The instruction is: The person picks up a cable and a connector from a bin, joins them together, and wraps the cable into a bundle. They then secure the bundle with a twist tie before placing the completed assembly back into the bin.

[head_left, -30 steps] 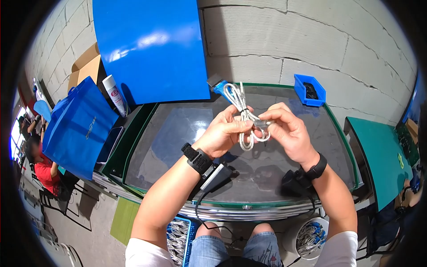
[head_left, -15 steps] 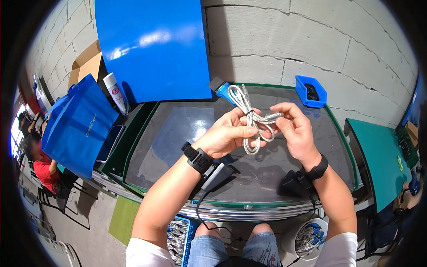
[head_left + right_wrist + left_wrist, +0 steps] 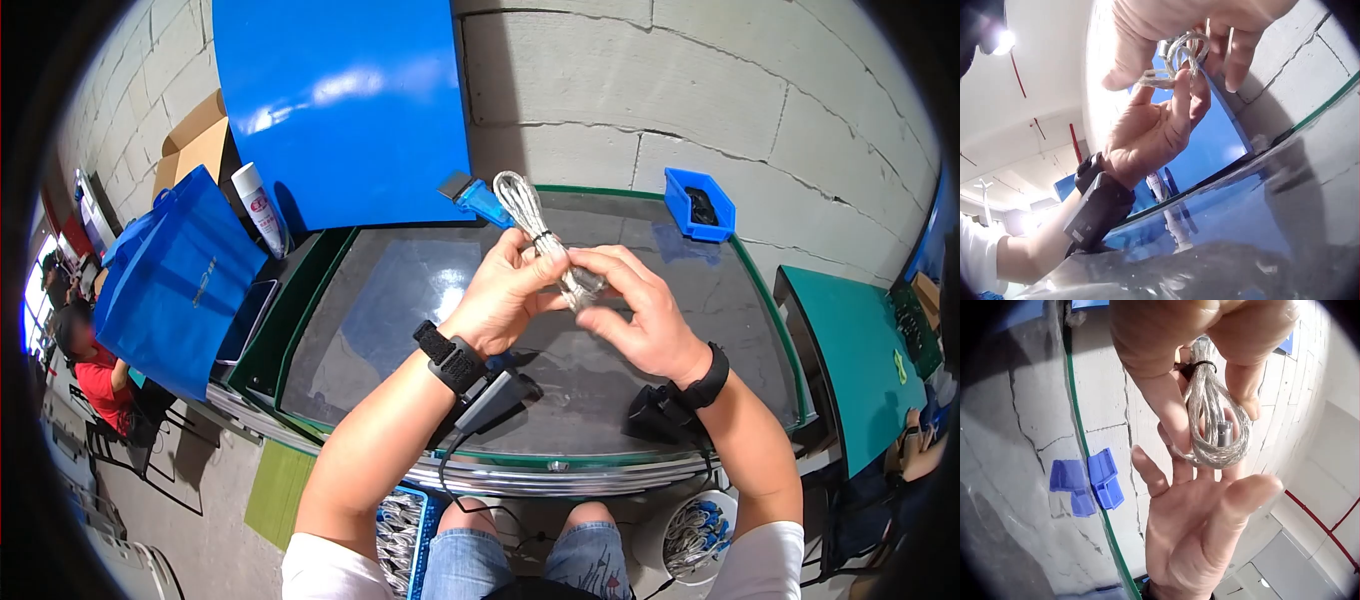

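Observation:
My left hand point(image 3: 510, 290) grips a bundled silvery braided cable point(image 3: 520, 198) close to its black tie point(image 3: 1210, 364). From the far end of the bundle a blue connector point(image 3: 484, 203) with a dark tip sticks out to the upper left. Inside the near loop, the left wrist view shows a grey metal plug point(image 3: 1225, 434). My right hand point(image 3: 645, 315) is at that loop end, its fingers extended against the bundle and its thumb spread away. In the right wrist view, loops of the cable point(image 3: 1157, 81) show between both hands.
A blue bin point(image 3: 710, 232) with black items stands at the back right of the dark tabletop point(image 3: 400, 385). To the left are a blue bag point(image 3: 180, 290) and a spray can point(image 3: 260, 212). Below, a blue crate point(image 3: 428, 530) and a white bucket point(image 3: 655, 535) hold cables.
The bundle has turned, its blue connector swinging left. My right hand has let go of the grey plug and lies extended at the loop end; my left hand keeps its hold.

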`<action>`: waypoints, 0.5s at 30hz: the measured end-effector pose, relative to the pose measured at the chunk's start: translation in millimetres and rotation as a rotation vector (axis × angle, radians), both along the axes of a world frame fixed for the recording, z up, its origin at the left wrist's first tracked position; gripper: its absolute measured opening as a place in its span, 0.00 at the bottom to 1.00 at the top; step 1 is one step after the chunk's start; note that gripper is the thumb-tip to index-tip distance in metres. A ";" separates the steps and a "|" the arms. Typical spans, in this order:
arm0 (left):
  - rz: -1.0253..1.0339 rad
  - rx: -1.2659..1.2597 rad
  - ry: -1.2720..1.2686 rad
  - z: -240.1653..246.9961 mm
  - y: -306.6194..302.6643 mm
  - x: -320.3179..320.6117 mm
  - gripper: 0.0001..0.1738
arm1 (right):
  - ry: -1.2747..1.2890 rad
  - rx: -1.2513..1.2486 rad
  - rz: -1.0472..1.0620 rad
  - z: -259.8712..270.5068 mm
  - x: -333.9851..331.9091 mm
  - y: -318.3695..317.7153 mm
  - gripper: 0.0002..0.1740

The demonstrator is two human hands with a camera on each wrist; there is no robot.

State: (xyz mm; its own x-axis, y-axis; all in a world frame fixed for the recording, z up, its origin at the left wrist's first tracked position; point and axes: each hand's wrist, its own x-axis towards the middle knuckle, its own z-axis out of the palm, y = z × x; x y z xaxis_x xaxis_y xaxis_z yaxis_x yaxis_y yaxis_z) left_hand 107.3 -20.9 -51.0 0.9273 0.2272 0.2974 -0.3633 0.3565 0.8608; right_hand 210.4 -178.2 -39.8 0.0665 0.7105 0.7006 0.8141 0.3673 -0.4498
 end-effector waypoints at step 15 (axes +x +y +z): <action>0.137 -0.067 0.093 1.5 5.6 -1.4 0.18 | 0.557 -0.107 0.139 -3.8 10.6 -2.1 0.18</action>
State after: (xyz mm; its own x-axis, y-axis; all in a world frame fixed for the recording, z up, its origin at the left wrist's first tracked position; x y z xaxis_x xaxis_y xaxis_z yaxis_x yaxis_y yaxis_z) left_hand 105.9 -15.3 -49.5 0.9090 0.3701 0.1916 -0.3325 0.3668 0.8688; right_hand 221.0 -180.3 -43.7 0.3049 0.8039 0.5107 0.3916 0.3829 -0.8367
